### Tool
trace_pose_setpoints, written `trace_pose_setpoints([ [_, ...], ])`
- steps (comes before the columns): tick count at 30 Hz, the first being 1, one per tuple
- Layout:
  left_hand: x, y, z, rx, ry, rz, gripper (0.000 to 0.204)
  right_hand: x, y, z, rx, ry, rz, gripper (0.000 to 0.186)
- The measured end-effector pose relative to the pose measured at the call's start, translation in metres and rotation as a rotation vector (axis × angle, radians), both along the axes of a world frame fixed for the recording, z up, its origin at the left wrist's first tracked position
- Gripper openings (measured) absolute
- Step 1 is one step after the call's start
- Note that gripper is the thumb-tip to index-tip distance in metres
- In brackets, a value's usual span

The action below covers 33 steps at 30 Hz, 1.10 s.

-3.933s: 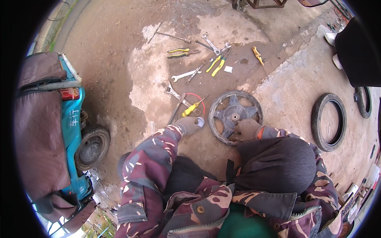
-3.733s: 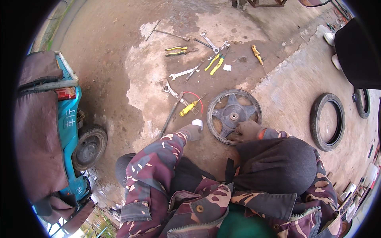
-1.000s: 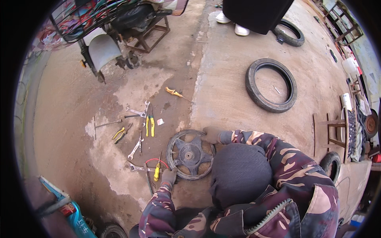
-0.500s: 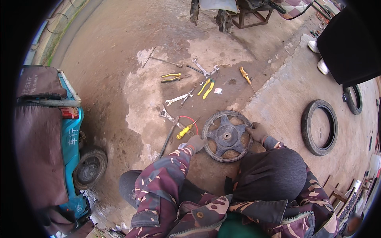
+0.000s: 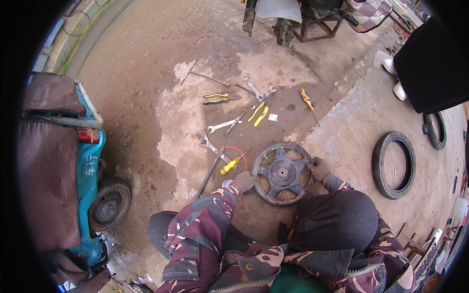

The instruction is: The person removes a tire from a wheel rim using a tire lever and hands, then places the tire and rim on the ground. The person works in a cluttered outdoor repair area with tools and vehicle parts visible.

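A dark five-spoked wheel (image 5: pixel 282 173) lies flat on the ground before me, a round hub at its centre. My left hand (image 5: pixel 245 180), apparently gloved, is closed on its left edge. On the opposite edge, my gloved right hand (image 5: pixel 320 170) grips the rim, its fingertips partly hidden. Beside my left hand lie a yellow-handled screwdriver (image 5: pixel 230 166), a long dark bar (image 5: pixel 210 173) and a steel wrench (image 5: pixel 211 145). A thin red loop (image 5: pixel 236 148) curves around the screwdriver's shaft.
Farther off lie yellow-handled pliers (image 5: pixel 216 98), an open-end wrench (image 5: pixel 224 126), a T-handled tool (image 5: pixel 207 78) and another screwdriver (image 5: pixel 309 103). A bare tyre (image 5: pixel 379 163) lies right. A blue vehicle (image 5: pixel 88 195) stands left; a person in dark clothes (image 5: pixel 430 68) stands far right.
The whole view has shifted slightly, so things appear a little lower and farther right. Both hands stay on the wheel; the tools keep their places on the ground.
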<state>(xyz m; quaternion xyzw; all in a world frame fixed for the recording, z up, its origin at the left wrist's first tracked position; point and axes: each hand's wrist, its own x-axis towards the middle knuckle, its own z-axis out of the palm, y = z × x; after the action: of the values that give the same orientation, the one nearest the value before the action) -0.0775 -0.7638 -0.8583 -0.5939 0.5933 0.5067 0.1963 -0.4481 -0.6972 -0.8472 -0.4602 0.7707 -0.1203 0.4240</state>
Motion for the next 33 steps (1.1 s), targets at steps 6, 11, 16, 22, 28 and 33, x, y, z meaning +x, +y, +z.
trace_pose_setpoints([
  [6,-0.003,-0.012,0.025,0.12,0.049,0.152,0.05,0.002,0.0,0.017,-0.122,0.008,-0.032,0.043],
  [11,-0.016,-0.046,0.054,-0.255,0.125,0.112,0.05,-0.007,-0.007,0.053,-0.222,0.011,-0.175,0.038],
  [16,-0.043,-0.077,0.111,-0.652,0.27,0.089,0.039,-0.022,-0.021,0.075,-0.346,-0.254,-0.427,0.028],
  [22,-0.063,-0.076,0.164,-1.108,0.311,-0.117,0.035,-0.025,-0.029,0.058,-0.397,-0.444,-0.608,0.016],
  [28,-0.068,-0.068,0.178,-1.179,0.365,-0.153,0.043,-0.012,-0.022,0.034,-0.463,-0.617,-0.756,0.018],
  [33,-0.074,-0.066,0.182,-1.233,0.462,-0.157,0.044,-0.009,-0.018,0.038,-0.501,-0.723,-0.817,0.011],
])
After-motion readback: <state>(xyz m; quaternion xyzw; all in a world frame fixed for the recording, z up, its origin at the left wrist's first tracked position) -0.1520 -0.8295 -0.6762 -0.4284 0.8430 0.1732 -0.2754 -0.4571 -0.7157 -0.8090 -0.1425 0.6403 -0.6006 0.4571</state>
